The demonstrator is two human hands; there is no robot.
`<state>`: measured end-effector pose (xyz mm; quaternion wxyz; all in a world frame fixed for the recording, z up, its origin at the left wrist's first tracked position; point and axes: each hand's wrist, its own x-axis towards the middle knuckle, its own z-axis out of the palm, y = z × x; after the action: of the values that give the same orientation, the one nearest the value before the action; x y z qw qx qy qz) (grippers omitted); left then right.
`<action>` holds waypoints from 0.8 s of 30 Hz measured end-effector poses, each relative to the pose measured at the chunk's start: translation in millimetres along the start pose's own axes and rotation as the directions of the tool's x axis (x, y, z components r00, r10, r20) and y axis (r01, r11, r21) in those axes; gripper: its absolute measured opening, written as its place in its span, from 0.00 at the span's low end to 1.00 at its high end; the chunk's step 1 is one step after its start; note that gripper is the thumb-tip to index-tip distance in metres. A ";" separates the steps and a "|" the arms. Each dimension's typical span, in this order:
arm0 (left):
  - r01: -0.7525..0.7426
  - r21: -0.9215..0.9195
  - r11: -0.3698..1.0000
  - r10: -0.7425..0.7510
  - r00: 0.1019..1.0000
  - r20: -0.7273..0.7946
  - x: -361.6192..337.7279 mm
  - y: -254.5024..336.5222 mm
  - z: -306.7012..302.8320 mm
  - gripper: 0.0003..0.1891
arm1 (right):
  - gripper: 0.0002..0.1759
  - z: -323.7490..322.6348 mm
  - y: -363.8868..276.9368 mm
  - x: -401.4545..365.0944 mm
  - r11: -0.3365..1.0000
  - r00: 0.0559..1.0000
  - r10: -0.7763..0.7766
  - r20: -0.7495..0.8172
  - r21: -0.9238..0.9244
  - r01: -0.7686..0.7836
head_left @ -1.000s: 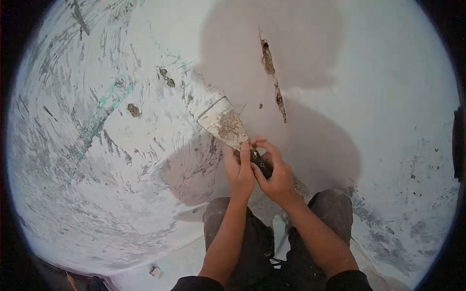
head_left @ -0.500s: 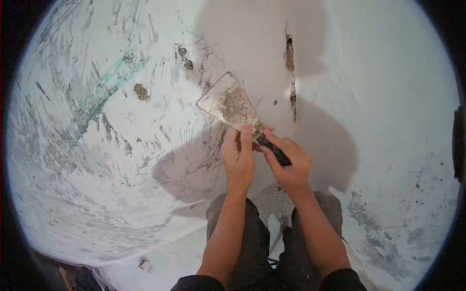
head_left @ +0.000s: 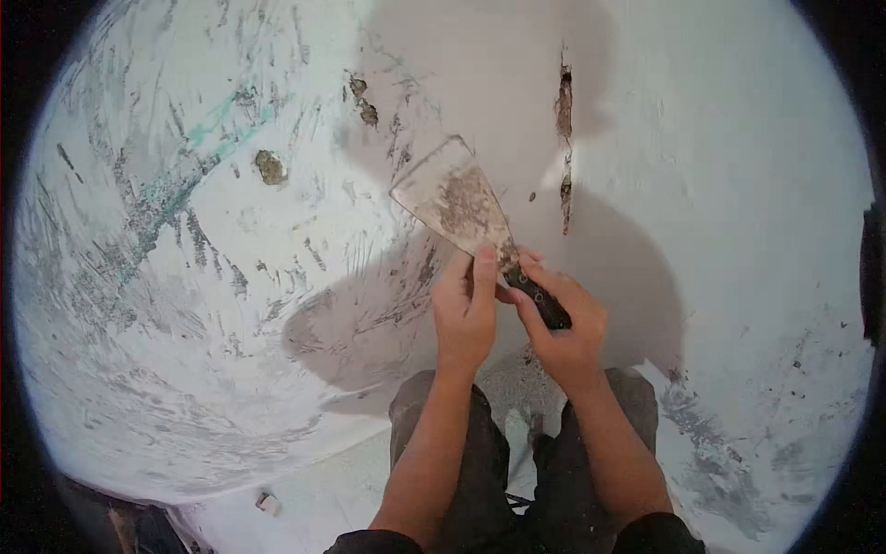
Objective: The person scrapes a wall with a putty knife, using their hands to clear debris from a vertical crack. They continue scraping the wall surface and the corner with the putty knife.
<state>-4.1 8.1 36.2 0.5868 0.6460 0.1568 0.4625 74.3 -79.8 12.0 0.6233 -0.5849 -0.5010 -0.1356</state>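
Both hands hold a putty knife (head_left: 466,198) in front of a whitish wall (head_left: 628,120). Its wide blade, smeared with brown residue, points up and to the left. My right hand (head_left: 570,331) is wrapped around the black riveted handle (head_left: 543,300). With the thumb on the blade's face near the handle and the fingers behind it, my left hand (head_left: 467,309) grips the lower blade. Past the blade's right side, a long vertical gouge (head_left: 564,102) cuts into the wall. Upper left of the blade are chipped holes (head_left: 364,102).
Dark scrape marks and a green streak (head_left: 180,189) cover the wall's left side, near a round chipped spot (head_left: 270,167). My trousered legs (head_left: 415,411) are below my arms. A small pale chunk (head_left: 268,502) lies at lower left. Dark objects (head_left: 138,526) fill the lower left corner.
Both hands and the putty knife have shifted slightly right and down in view. The grip looks the same, and the view of the wall has moved a little.
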 end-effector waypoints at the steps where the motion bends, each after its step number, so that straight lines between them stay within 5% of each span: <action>1: -0.027 -0.037 0.999 0.027 1.000 0.000 2.6 1.7 0.2 0.17 | 0.19 0.1 -1.8 1.2 0.999 0.999 0.032 0.007 0.017 -0.032; 10: -0.044 0.260 0.965 0.050 0.999 -0.015 -4.7 -10.1 -13.6 0.15 | 0.18 4.6 5.1 -6.8 0.989 0.992 0.126 0.011 0.070 -0.127; 13: -0.062 0.007 0.998 0.063 0.997 -0.040 11.2 9.6 2.5 0.16 | 0.17 -3.2 -8.1 5.1 0.975 0.981 0.194 0.016 0.109 -0.194; 16: -0.119 0.196 0.973 0.134 0.989 -0.066 -5.2 -6.7 -0.5 0.16 | 0.17 -5.9 -7.3 -7.9 0.954 0.965 0.259 0.044 0.142 -0.262; 19: -0.035 0.160 0.986 0.040 0.999 -0.025 -15.3 -22.3 -12.5 0.15 | 0.21 0.6 5.7 -24.8 0.951 0.957 0.241 0.161 0.156 -0.266; 23: 0.047 0.047 0.998 -0.051 0.996 0.076 -11.2 -18.7 -16.2 0.15 | 0.22 -19.9 11.4 -24.3 0.959 0.948 0.281 0.148 -0.023 -0.281; 24: 0.085 -0.029 0.996 -0.082 0.993 0.081 -11.2 -16.7 -15.6 0.16 | 0.23 -23.4 11.9 -21.3 0.950 0.949 0.313 0.042 0.001 -0.314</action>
<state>-16.4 13.7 14.7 0.6217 0.6471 0.1528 0.4140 84.4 -105.6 -7.5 0.6287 -0.6573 -0.4150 -0.0210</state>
